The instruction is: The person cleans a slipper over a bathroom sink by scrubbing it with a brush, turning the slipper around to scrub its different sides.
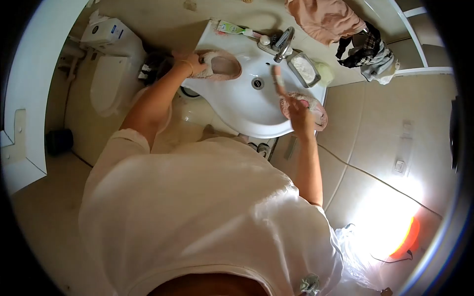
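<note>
Over the left side of the white washbasin (242,106), my left hand (191,63) is closed on the end of a pink fluffy slipper (224,66). My right hand (300,109) is closed around a brush (278,79), whose far end points up toward the faucet. Beneath and beside that hand, a second pink slipper (320,116) lies at the basin's right edge. Fingers hide part of the brush and of this slipper.
Behind the basin are a faucet (284,45), a green toothpaste tube (230,28) and a dish of white powder (304,69). A toilet (109,84) stands left. Clothes (328,19) hang at upper right; a bright lamp (407,239) glows at lower right.
</note>
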A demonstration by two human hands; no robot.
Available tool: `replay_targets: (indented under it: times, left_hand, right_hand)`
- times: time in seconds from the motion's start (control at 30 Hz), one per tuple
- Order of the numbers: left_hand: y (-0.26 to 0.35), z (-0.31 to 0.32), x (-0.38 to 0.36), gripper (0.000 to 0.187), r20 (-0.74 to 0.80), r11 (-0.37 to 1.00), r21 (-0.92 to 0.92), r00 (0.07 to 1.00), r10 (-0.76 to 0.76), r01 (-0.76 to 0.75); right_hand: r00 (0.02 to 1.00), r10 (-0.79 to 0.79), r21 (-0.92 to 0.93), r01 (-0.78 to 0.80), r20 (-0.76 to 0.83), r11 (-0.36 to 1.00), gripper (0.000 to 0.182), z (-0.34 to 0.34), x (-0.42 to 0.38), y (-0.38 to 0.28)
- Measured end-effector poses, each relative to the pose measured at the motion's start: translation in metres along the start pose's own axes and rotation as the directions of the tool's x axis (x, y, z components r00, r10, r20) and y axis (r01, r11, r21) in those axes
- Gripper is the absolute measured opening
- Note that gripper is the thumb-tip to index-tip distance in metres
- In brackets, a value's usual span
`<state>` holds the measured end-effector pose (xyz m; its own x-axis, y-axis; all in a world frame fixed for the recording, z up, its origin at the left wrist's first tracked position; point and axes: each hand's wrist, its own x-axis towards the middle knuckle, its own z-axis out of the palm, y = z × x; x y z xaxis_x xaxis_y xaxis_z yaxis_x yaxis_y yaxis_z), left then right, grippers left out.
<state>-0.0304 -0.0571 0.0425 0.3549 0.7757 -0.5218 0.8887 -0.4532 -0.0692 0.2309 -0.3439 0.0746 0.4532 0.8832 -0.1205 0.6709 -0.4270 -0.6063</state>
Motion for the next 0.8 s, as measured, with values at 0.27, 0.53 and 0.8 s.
replay_targets:
  times: [0.27, 0.53, 0.8]
  left_hand:
    - [-0.012, 0.032, -0.036, 0.06, -0.019, 0.989, -0.122, 0.996, -0.088, 0.085]
    - [-0.016, 0.077, -0.045, 0.078, -0.138, 0.932, -0.35, 0.979, -0.152, 0.095]
    - [0.008, 0.082, -0.074, 0.106, -0.252, 0.911, -0.373, 0.964, 0.081, -0.174]
  right_hand:
    - [0.964, 0.245, -0.473, -0.264, -0.102, 0.841, 0.03, -0.05, 0.092, 0.05]
    - [0.986, 0.168, -0.32, -0.161, -0.006, 0.933, 0.033, -0.048, 0.12, 0.083]
    - [0.899, 0.085, 0.563, -0.341, 0.43, 0.753, 0.031, 0.028, 0.041, 0.0]
